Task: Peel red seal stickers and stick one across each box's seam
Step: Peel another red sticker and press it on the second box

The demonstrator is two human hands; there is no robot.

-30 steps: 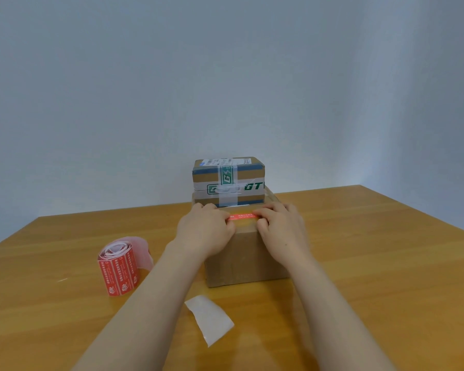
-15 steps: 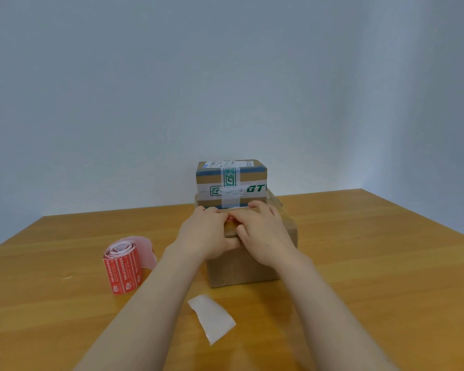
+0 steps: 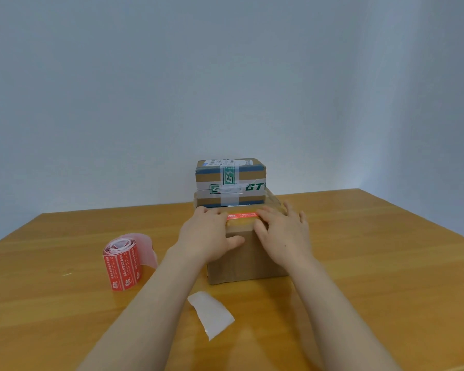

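Red seal sticker (image 3: 242,216) lies on the cardboard box (image 3: 241,258) top, between left hand (image 3: 209,236) and right hand (image 3: 281,231) — both pressing flat-fingered, gripping nothing. Likely thin, limp, tacky — best smoothed outward from its middle.

**Colour and Pattern Reference**

The brown box (image 3: 241,258) is plain and unprinted. On its top, the seal sticker (image 3: 243,215) is red with white print. Behind it, the taped box (image 3: 231,180) is brown with blue bands and green-lettered white tape. Left of it, the sticker roll (image 3: 123,263) is red with white print and a pale pink liner. In front of it, the backing paper (image 3: 212,313) is white. Beneath it, the table (image 3: 386,263) shows honey-toned wood grain.
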